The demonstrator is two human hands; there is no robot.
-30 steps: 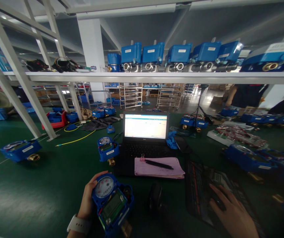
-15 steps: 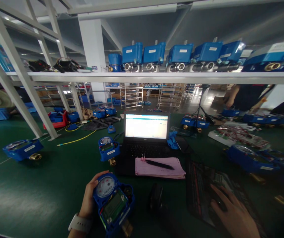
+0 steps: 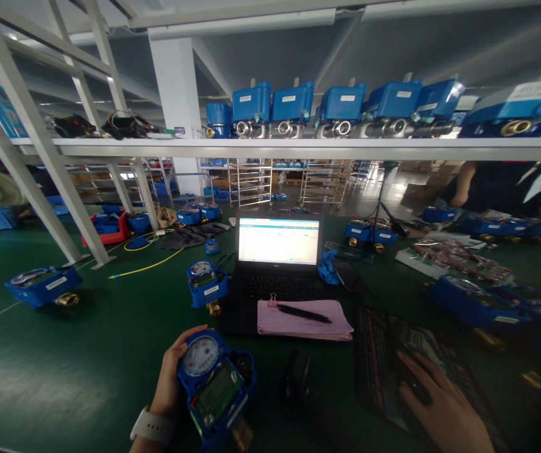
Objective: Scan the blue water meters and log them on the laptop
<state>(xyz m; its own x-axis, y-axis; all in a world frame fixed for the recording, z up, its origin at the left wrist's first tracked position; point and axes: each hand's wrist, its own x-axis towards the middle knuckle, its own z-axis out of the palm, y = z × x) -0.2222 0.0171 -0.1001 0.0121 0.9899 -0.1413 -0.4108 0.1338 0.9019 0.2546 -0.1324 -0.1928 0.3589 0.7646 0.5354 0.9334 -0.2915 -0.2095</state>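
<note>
My left hand (image 3: 170, 376) grips a blue meter (image 3: 218, 387) by its left side, at the bottom of the view; the meter has a round dial, a small display and a brass fitting. A white watch band circles the left wrist. Over at the lower right, my right hand (image 3: 440, 399) rests on a dark computer mouse (image 3: 418, 389), its fingers curved over it, on a patterned mouse pad (image 3: 377, 358). Between the hands lies a black device (image 3: 297, 371), hard to make out.
A lit laptop (image 3: 278, 242) stands behind a pink paper pad (image 3: 306, 319) with a pen on it. Another blue meter (image 3: 207, 286) is left of the laptop, one more (image 3: 44, 285) farther left. A shelf (image 3: 270, 149) crosses above. People stand at the back right.
My right hand has shifted very slightly left with the mouse. My left hand and its meter look unmoved. At the back right, a person's arm has moved to the right.
</note>
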